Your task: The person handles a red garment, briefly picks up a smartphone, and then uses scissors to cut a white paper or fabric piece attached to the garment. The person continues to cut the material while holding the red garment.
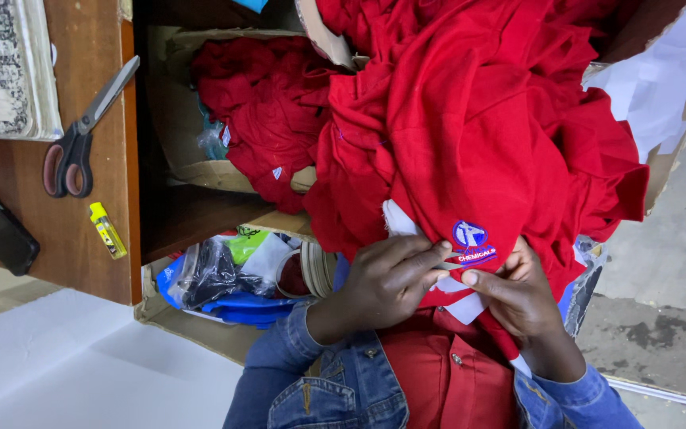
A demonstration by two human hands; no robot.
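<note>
A person's left hand [387, 282] and right hand [518, 298] pinch a red shirt [470, 135] at its blue and white badge [472, 242], fingertips pressed on white backing paper [398, 218]. The shirt lies heaped over their lap. Scissors [81, 135] rest on a wooden table [57, 230] nearby.

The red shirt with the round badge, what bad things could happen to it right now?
Both hands, the left hand and the right hand, pinch the red shirt right beside its embroidered badge. Whatever the fingers work at there is hidden, but a slip could perhaps nick the cloth or the white backing. The heaped shirt hangs over the cardboard box, so it might slide off. The scissors lie near the wooden tabletop's edge and could get knocked.
</note>
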